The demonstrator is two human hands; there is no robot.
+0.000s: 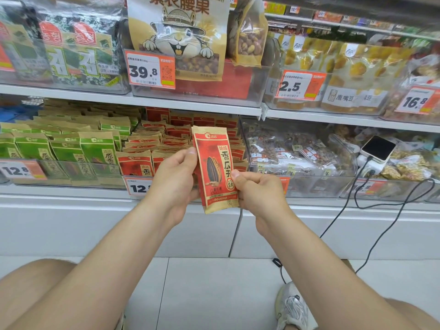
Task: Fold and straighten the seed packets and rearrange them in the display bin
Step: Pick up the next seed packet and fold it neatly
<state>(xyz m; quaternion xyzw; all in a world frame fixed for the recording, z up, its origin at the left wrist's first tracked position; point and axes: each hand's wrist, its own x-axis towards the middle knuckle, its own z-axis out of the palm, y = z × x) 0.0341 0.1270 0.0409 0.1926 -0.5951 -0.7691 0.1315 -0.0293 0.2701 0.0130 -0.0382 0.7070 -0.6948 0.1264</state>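
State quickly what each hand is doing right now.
Left hand: holding the red seed packet by its left edge.
Right hand: pinching the same packet's lower right edge.

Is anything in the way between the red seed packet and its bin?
Nothing visible is. The left hand and right hand hold the red packet right in front of the display bin of red packets. The packet hides the spot behind it.

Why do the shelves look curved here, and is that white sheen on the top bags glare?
Head view: the wide-angle lens bows the shelf edge; yes, light glares off the glossy cashew bag; the red seed packet, pinched by the left hand and right hand, is sharp and evenly lit.
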